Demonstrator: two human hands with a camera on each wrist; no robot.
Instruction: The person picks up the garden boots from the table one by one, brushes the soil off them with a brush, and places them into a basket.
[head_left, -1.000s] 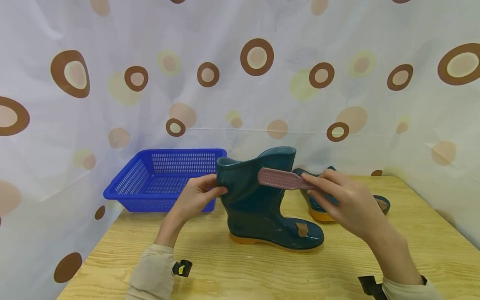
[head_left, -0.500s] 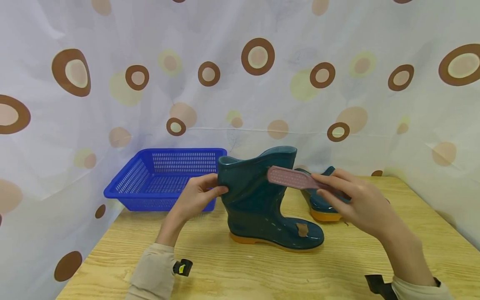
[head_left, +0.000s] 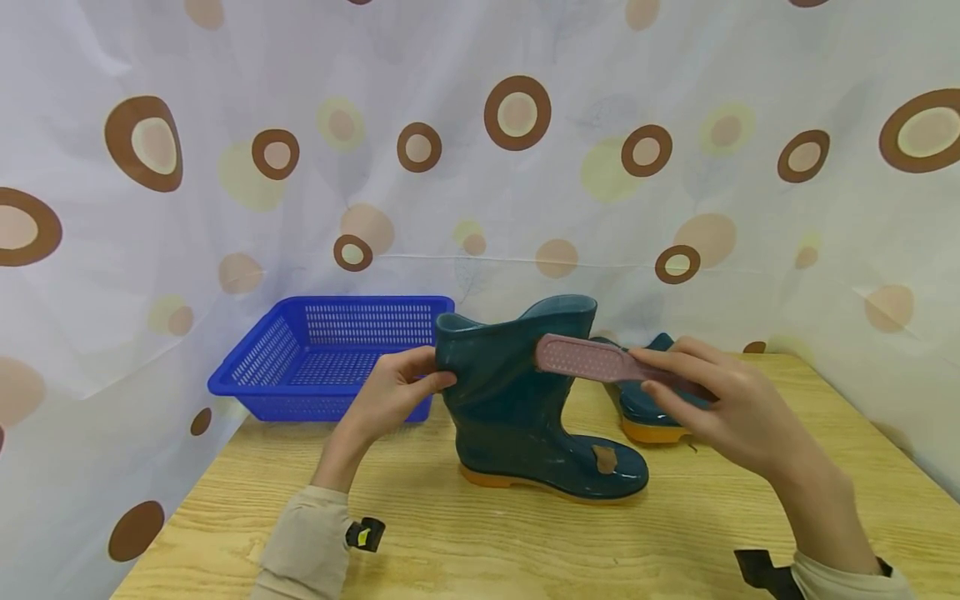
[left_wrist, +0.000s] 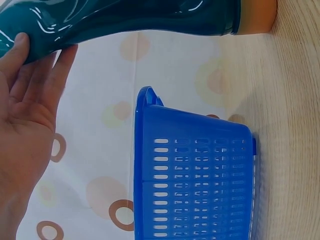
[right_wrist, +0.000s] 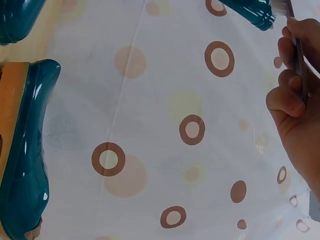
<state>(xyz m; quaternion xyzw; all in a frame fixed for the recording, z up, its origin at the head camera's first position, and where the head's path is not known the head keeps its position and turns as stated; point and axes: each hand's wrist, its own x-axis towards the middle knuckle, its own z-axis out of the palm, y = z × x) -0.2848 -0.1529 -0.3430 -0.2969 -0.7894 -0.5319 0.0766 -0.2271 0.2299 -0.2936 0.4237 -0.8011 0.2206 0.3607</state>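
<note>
A dark teal rubber boot (head_left: 510, 400) with an orange sole and a brown patch on its toe stands upright on the table. My left hand (head_left: 390, 396) grips the back of its shaft near the top, thumb on the near side. In my right hand (head_left: 731, 408) is the handle of a pink brush (head_left: 581, 357), fingers curled round it. The brush head lies against the upper shaft, and in the right wrist view its pale bristles (right_wrist: 280, 7) meet the boot. Part of the shaft is hidden behind the brush.
Behind the boot to the left stands a blue plastic basket (head_left: 330, 390) with slotted walls. A second teal boot (head_left: 637, 404) lies on its side at the right, partly behind my right hand. A patterned curtain hangs behind the wooden table (head_left: 525, 550).
The brush in my right hand has shifted to the right along the upper shaft, mostly in the first half second. My left hand and the boot have stayed nearly in place.
</note>
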